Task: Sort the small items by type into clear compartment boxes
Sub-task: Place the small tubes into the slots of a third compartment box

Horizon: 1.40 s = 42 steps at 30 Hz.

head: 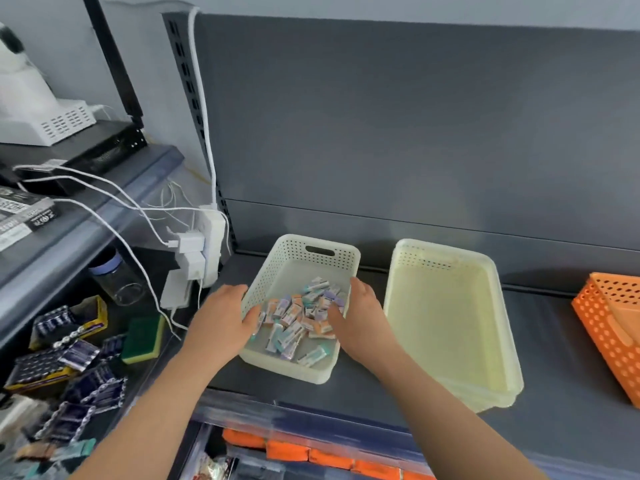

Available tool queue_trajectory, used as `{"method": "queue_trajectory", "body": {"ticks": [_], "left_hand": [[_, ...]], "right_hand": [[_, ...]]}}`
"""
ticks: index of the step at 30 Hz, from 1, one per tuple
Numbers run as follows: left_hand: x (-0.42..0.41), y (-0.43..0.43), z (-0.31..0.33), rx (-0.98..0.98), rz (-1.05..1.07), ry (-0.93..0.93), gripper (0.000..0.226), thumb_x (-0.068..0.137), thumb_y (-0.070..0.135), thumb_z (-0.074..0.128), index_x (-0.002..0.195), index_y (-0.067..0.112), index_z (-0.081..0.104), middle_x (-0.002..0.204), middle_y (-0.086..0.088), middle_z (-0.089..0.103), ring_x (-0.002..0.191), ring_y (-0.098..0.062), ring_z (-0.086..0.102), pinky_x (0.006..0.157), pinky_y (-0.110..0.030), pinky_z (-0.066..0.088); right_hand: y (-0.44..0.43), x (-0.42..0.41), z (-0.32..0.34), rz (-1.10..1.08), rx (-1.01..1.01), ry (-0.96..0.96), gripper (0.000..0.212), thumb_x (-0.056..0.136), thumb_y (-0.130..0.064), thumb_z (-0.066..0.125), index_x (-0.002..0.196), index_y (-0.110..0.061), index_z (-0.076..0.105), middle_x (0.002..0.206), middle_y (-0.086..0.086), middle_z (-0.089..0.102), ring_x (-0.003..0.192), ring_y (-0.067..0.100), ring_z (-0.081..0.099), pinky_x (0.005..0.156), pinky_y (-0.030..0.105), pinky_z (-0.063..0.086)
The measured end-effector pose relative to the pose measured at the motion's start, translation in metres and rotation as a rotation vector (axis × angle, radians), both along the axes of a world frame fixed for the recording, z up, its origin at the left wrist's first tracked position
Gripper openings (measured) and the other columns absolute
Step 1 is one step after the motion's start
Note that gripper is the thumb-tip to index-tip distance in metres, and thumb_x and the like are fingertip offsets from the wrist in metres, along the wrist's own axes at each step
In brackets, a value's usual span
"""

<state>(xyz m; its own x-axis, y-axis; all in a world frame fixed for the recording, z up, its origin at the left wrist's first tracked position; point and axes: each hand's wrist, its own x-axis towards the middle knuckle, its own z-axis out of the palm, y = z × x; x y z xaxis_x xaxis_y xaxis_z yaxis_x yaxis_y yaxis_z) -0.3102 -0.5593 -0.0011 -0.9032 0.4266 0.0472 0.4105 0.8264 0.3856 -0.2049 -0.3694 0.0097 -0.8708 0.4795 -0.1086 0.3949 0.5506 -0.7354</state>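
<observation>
Small pastel packets, judged light, rigid and slightly slick, are heaped in the perforated white basket between both grips: left hand and right hand reach in with loosely spread fingers, best pinching one packet's long sides.

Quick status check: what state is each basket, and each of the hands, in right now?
White perforated basket: upright, holds a pile of small packets.
Pale yellow basket: upright, empty.
Orange basket: tilted, partly out of frame.
Left hand: fingers inside white basket, on packets.
Right hand: fingers on packets.
</observation>
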Motion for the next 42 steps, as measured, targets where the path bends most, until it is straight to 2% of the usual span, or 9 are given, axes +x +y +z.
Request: {"method": "queue_trajectory", "body": {"ticks": [3,6,11,19,24,29,33,38,42], "left_hand": [[-0.02,-0.011,-0.012,-0.001,-0.03,-0.158,0.051,0.094,0.033,0.053,0.139,0.011,0.044,0.132,-0.006,0.055,0.118,-0.023,0.054,0.098,-0.039,0.045],[-0.031,-0.014,-0.021,0.102,-0.094,-0.27,0.032,0.093,0.025,0.055,0.124,0.018,0.057,0.117,0.002,0.066,0.1,-0.015,0.062,0.087,-0.035,0.051],[-0.035,-0.02,-0.023,0.198,-0.116,-0.23,0.028,0.091,0.01,0.052,0.114,0.02,0.065,0.105,0.004,0.07,0.086,-0.011,0.064,0.079,-0.037,0.054],[-0.01,-0.008,0.053,0.534,-0.177,-0.12,0.027,0.092,0.011,0.054,0.107,0.026,0.07,0.092,0.019,0.067,0.079,0.01,0.06,0.065,-0.014,0.044],[0.022,0.035,0.094,0.723,-0.262,-0.139,0.026,0.09,0.012,0.057,0.106,0.026,0.072,0.083,0.031,0.063,0.079,0.018,0.06,0.064,-0.012,0.045],[0.083,0.096,0.107,0.752,-0.478,-0.219,0.031,0.09,0.01,0.058,0.096,0.04,0.065,0.07,0.041,0.061,0.075,0.017,0.061,0.055,-0.009,0.05],[0.144,0.159,0.098,0.716,-0.571,-0.296,0.021,0.089,0.012,0.059,0.092,0.027,0.073,0.073,0.026,0.068,0.073,0.004,0.066,0.061,-0.023,0.055],[0.245,0.245,0.082,0.674,-0.716,-0.371,0.019,0.091,0.018,0.061,0.107,0.019,0.071,0.091,0.016,0.07,0.078,0.0,0.066,0.059,-0.015,0.053],[0.327,0.307,0.075,0.634,-0.805,-0.428,0.016,0.09,0.017,0.062,0.103,0.018,0.07,0.084,0.022,0.066,0.073,0.009,0.062,0.05,-0.01,0.048]], "right_hand": [[-0.015,-0.008,-0.02,-0.187,-0.165,-0.142,0.047,0.089,-0.03,0.057,0.126,-0.013,0.035,0.127,0.006,0.045,0.115,0.025,0.05,0.096,0.042,0.049],[-0.022,-0.009,-0.035,-0.262,-0.259,-0.252,0.035,0.092,-0.029,0.054,0.117,-0.008,0.041,0.112,0.006,0.055,0.098,0.023,0.059,0.072,0.034,0.051],[-0.03,-0.004,-0.042,-0.209,-0.076,-0.255,0.02,0.091,-0.01,0.044,0.097,-0.011,0.062,0.094,0.004,0.068,0.079,0.018,0.062,0.064,0.028,0.051],[-0.031,0.036,0.034,-0.321,-0.104,0.105,0.025,0.094,-0.009,0.043,0.074,-0.021,0.051,0.063,-0.008,0.053,0.052,0.006,0.044,0.04,0.011,0.03],[-0.007,0.085,0.075,-0.483,-0.092,0.241,0.017,0.093,-0.017,0.046,0.083,-0.022,0.058,0.06,-0.008,0.057,0.047,0.004,0.045,0.043,0.018,0.035],[0.025,0.166,0.103,-0.66,-0.061,0.353,0.021,0.089,-0.013,0.05,0.083,-0.023,0.067,0.072,-0.008,0.069,0.062,0.008,0.062,0.053,0.023,0.047],[0.057,0.241,0.104,-0.842,-0.042,0.385,0.033,0.088,-0.009,0.055,0.075,-0.037,0.066,0.067,-0.017,0.066,0.061,0.001,0.06,0.052,0.02,0.043],[0.111,0.354,0.098,-1.019,-0.028,0.352,0.04,0.086,-0.006,0.055,0.074,-0.041,0.069,0.073,-0.006,0.07,0.072,0.026,0.064,0.061,0.029,0.047],[0.155,0.44,0.1,-1.108,-0.001,0.327,0.05,0.085,-0.005,0.056,0.066,-0.05,0.065,0.068,-0.019,0.068,0.069,0.012,0.064,0.07,0.035,0.054]]}}
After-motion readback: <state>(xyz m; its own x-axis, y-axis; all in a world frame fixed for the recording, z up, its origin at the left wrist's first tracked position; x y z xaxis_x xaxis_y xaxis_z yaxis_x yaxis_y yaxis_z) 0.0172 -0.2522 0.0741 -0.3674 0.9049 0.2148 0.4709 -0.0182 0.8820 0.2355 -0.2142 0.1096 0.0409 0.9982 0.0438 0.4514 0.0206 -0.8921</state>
